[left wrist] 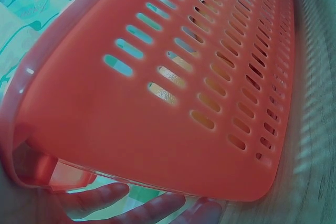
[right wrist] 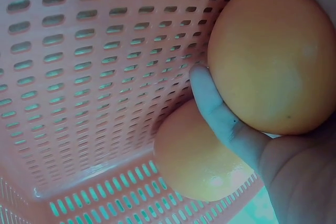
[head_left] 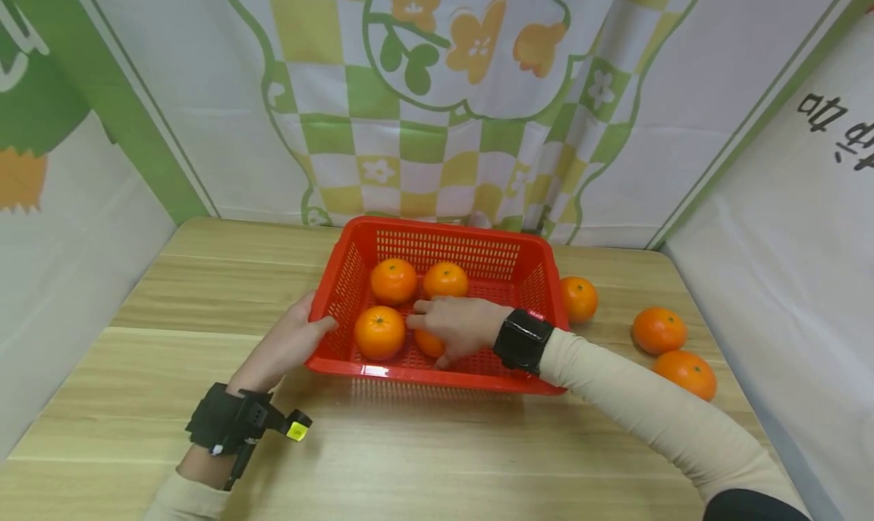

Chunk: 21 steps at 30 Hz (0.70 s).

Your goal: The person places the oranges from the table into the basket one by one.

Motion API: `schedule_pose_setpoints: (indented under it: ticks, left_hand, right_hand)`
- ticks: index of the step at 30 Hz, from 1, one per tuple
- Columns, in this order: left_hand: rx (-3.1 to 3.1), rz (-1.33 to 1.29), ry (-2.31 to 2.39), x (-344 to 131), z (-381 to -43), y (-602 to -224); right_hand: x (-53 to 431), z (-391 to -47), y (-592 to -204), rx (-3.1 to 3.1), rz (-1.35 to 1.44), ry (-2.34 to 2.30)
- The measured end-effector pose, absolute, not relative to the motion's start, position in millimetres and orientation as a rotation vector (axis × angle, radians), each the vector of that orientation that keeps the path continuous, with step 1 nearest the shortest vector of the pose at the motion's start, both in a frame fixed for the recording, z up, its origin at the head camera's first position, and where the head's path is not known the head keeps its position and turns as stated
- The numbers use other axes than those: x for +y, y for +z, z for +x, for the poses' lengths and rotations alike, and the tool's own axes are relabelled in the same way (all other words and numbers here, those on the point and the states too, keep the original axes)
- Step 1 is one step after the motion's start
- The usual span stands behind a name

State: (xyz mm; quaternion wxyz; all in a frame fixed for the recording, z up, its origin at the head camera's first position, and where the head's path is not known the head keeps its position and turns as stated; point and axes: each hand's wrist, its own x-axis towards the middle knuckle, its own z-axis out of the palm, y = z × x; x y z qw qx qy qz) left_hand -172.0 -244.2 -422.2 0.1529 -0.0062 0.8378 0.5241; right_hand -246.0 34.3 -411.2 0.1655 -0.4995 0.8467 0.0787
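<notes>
A red plastic basket (head_left: 471,383) with slotted walls stands on the table. My left hand (head_left: 293,337) grips its left rim, thumb over the edge; in the left wrist view the fingers (left wrist: 152,207) lie along the outer wall. Inside the basket, my right hand (head_left: 467,324) holds an orange (head_left: 429,344), partly hidden under the fingers. The right wrist view shows the thumb (right wrist: 218,111) against this orange (right wrist: 273,59), with another orange (right wrist: 199,156) behind it. Beside the held one sit an orange (head_left: 379,333) at front left and two behind, one left (head_left: 394,281), one right (head_left: 446,280).
Right of the basket, an orange (head_left: 579,299) lies close to its wall. Two more oranges, one behind (head_left: 658,331) and one in front (head_left: 686,375), lie near the right edge of the wooden table (head_left: 437,453). A patterned curtain (head_left: 437,149) hangs behind.
</notes>
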Motion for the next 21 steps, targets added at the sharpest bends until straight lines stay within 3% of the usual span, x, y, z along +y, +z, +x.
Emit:
schedule_pose_setpoints:
  ticks: [21]
  left_hand:
    - [2.404, -0.007, 1.514, -244.6, -172.3, -422.4]
  right_hand:
    - [40.3, -247.3, -406.7, 2.435, -1.451, 0.177]
